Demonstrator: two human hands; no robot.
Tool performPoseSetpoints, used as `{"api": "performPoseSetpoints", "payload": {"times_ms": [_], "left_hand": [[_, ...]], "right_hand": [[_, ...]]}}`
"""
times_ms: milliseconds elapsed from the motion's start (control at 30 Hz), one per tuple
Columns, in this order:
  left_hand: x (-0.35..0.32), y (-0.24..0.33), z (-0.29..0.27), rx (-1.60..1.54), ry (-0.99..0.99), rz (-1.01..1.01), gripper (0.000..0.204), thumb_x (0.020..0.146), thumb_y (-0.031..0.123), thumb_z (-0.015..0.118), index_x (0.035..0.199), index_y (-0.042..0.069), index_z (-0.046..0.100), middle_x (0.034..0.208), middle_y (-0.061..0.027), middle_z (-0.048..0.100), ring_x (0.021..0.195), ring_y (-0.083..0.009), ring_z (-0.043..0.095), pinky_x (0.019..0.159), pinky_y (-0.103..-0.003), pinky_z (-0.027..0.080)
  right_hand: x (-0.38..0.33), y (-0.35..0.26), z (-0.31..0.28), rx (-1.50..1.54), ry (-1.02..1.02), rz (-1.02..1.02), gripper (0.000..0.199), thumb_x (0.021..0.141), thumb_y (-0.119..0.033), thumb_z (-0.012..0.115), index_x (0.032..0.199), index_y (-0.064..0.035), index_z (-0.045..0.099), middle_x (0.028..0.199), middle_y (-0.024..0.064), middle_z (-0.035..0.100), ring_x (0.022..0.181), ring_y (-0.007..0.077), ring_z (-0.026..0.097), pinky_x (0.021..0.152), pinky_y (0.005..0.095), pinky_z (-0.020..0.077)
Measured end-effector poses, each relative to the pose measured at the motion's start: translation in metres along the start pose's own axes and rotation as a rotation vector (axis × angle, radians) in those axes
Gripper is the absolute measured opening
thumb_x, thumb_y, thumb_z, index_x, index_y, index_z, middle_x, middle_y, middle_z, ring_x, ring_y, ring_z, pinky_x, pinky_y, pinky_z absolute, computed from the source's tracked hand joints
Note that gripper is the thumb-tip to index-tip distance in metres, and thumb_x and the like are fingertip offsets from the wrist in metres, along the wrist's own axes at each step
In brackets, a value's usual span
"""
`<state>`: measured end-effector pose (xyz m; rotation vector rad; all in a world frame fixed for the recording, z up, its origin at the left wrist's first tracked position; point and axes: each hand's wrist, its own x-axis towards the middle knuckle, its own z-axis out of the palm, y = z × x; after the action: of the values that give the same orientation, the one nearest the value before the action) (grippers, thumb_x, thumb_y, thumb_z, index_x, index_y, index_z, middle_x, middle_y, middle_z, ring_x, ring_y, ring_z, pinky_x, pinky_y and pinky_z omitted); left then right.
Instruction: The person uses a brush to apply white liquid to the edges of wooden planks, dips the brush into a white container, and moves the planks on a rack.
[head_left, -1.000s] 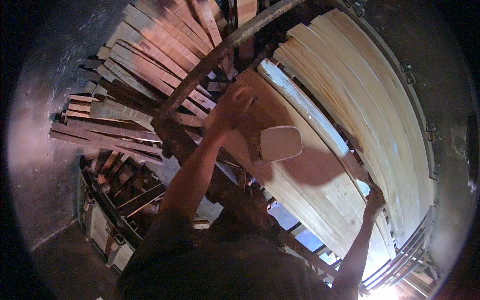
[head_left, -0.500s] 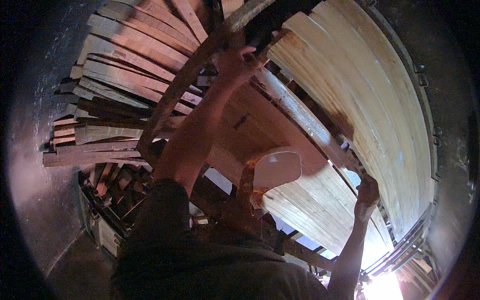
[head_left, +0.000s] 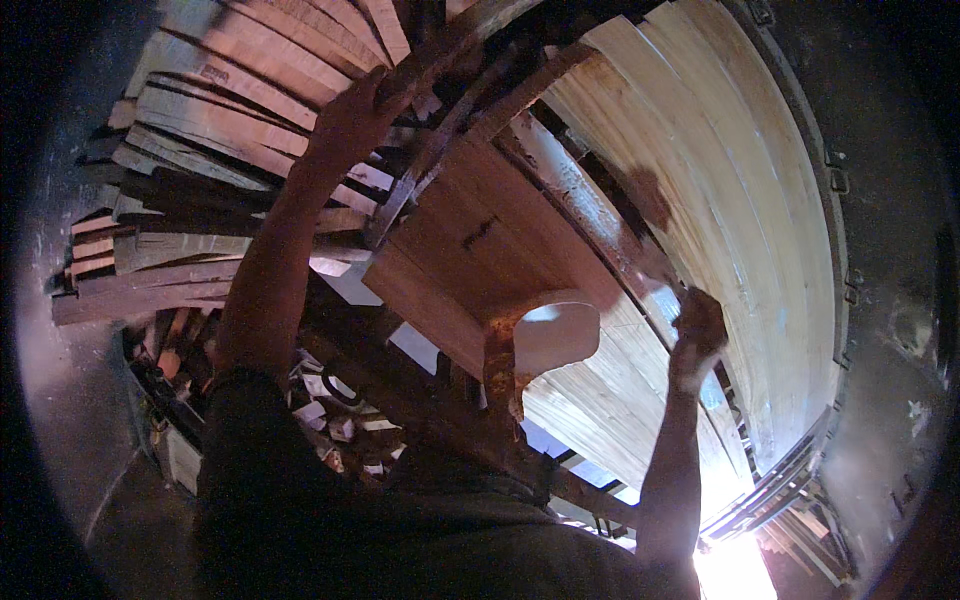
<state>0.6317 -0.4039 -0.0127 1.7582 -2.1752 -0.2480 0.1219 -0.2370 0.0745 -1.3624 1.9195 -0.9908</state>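
My left hand (head_left: 352, 118) is up at the upper left, its fingers closed round a long dark bar (head_left: 440, 52). Below that bar a second, narrower dark bar (head_left: 425, 165) slants across. My right hand (head_left: 702, 328) is closed at the edge of a long metal beam (head_left: 585, 195); whatever lies in its fingers is hidden. Between my arms lies a wooden panel (head_left: 470, 240), shaded at its far part and brightly lit nearer the lower right. A rounded pale shape (head_left: 562, 335) with a rough brown rim shows over it.
Stacked wooden strips (head_left: 220, 105) fill the upper left. A broad panel of joined pale boards (head_left: 740, 210) stands beyond the beam at right. Offcuts (head_left: 335, 425) lie at lower left, beside a bin (head_left: 180, 460). Glaring light (head_left: 735, 570) comes from the lower right.
My left hand has moved left and is now on the long bar, exposing more of the panel. My right hand has moved up and left along the beam, still closed.
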Motion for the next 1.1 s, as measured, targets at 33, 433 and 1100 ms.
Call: {"api": "performPoseSetpoints", "payload": {"times_ms": [33,433,1100], "left_hand": [[-0.001,0.005,-0.002,-0.005,-0.019,-0.051,0.054,0.093,0.044,0.056,0.128,0.003,0.050,0.102,-0.0237,0.067,0.094,-0.0387,0.067,0.080,-0.048,0.054],[0.000,0.015,-0.009,-0.115,0.005,-0.077,0.051,0.098,0.037,0.046,0.130,-0.003,0.049,0.108,-0.0272,0.065,0.097,-0.0425,0.064,0.085,-0.050,0.052],[0.005,0.020,-0.011,-0.057,0.009,-0.110,0.045,0.095,0.036,0.049,0.120,-0.001,0.056,0.100,-0.0252,0.067,0.090,-0.0434,0.065,0.079,-0.052,0.053]], "right_hand": [[0.005,-0.009,0.019,0.092,-0.014,-0.021,0.019,0.090,-0.011,0.063,0.104,0.0027,0.065,0.085,0.0055,0.064,0.063,0.0101,0.053,0.055,0.0251,0.0435],[0.085,-0.079,0.182,0.031,-0.112,-0.247,0.021,0.089,-0.015,0.062,0.101,0.0005,0.068,0.080,0.0075,0.067,0.062,0.0118,0.058,0.057,0.0274,0.0485],[0.081,-0.084,0.204,-0.016,-0.091,-0.263,0.018,0.087,-0.015,0.062,0.098,-0.0013,0.068,0.078,0.0111,0.068,0.060,0.0147,0.062,0.057,0.0305,0.0501]]}}
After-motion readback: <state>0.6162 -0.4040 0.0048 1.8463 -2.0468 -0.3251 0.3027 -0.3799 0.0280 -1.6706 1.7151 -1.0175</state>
